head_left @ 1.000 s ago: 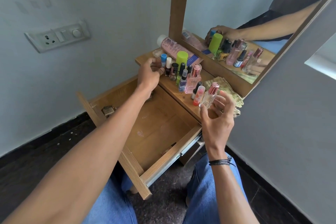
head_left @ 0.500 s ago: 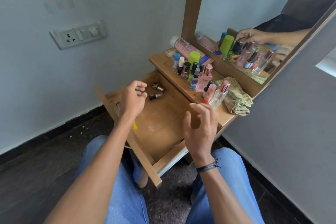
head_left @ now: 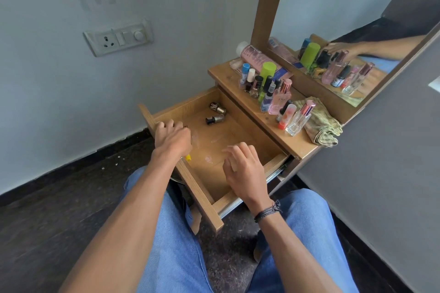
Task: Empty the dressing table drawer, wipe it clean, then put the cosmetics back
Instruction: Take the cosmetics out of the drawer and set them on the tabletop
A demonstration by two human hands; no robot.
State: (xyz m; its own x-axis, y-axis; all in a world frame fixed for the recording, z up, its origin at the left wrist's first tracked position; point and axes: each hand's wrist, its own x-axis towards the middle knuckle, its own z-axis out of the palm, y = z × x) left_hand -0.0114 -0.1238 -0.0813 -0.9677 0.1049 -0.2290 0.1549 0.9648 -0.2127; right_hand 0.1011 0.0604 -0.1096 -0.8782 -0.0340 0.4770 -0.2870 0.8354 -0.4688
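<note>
The wooden drawer (head_left: 190, 181) stands pulled out over my knees. Two nail polish bottles (head_left: 215, 113) lie in its far corner, and a small yellow item (head_left: 188, 157) pokes out beside my left wrist. My left hand (head_left: 172, 137) reaches down into the near left corner with fingers curled; whatever lies under it is hidden. My right hand (head_left: 242, 166) hovers over the drawer's bare, smudged bottom with fingers apart, holding nothing. Several cosmetics bottles (head_left: 266, 88) stand on the table top (head_left: 221, 74), and a clear perfume bottle (head_left: 298, 119) is at the row's right end.
A folded green cloth (head_left: 319, 123) lies on the table top's right end, below the mirror (head_left: 357, 31). A pink tube (head_left: 256, 54) leans against the mirror frame. A wall socket plate (head_left: 117, 37) is on the left wall. A grey wall closes the right side.
Both hands have come down from the table top into the drawer, the left to its near left corner, the right over its middle. The view has tilted down.
</note>
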